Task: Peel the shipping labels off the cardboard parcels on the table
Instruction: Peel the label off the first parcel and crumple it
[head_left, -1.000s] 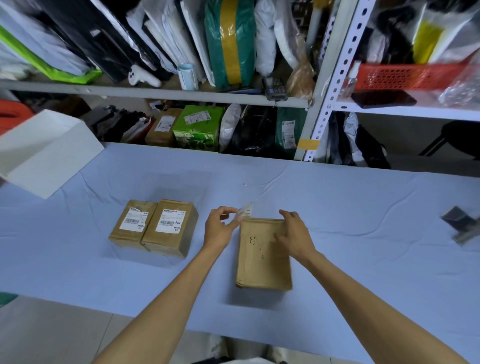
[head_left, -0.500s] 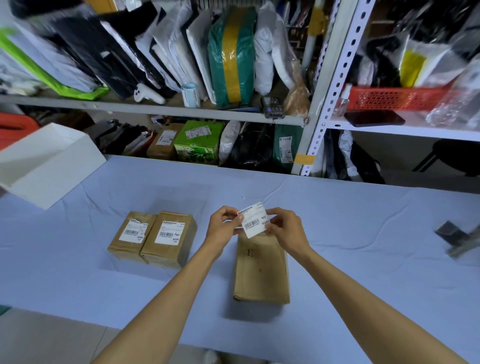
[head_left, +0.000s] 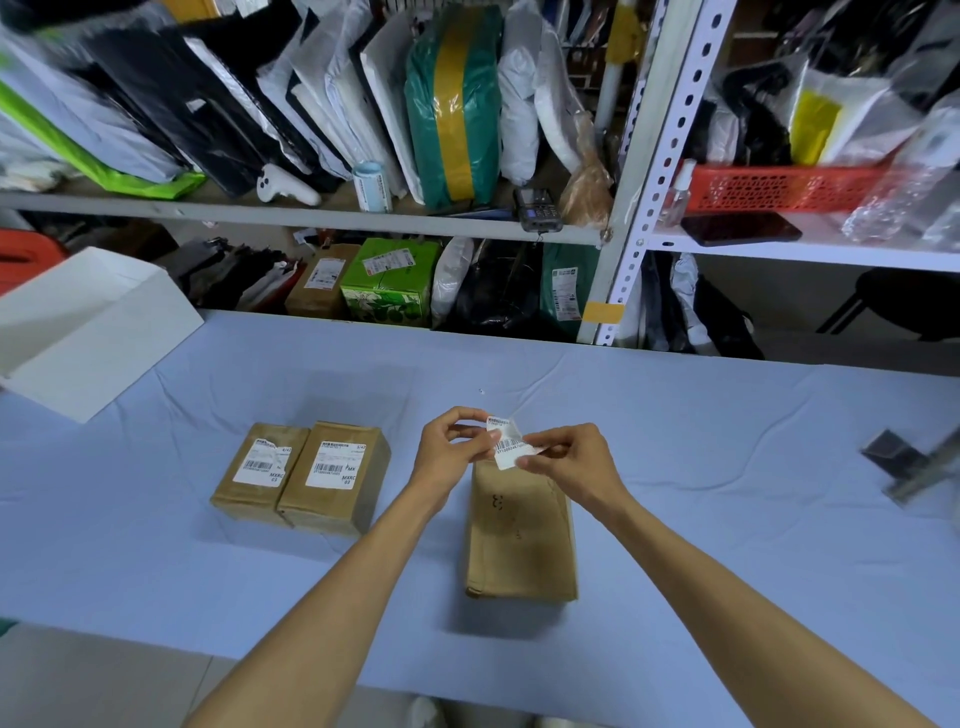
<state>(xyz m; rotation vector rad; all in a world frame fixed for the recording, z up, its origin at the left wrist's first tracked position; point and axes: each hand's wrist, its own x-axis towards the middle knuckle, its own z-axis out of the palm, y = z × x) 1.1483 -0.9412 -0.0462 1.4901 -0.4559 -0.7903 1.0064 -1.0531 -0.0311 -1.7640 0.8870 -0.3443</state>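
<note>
A white shipping label (head_left: 508, 445) with a barcode is pinched between my left hand (head_left: 453, 451) and my right hand (head_left: 576, 461), folded over on itself, just above the far end of a brown cardboard parcel (head_left: 522, 540). That parcel's top face is bare, with only faint marks. To the left, two more cardboard parcels stand side by side: the left parcel (head_left: 249, 480) with a label (head_left: 262, 461) lifted at one corner, and the right parcel (head_left: 340, 488) with a flat label (head_left: 337, 462).
The table wears a light blue cloth (head_left: 727, 441). An open white box (head_left: 88, 332) sits at the far left. A dark metal object (head_left: 904, 462) lies at the right edge. Packed shelves (head_left: 363, 218) stand behind the table.
The label came fully off the middle parcel and rose above it. Both hands now hold it and have folded it, where half a second ago it was flat.
</note>
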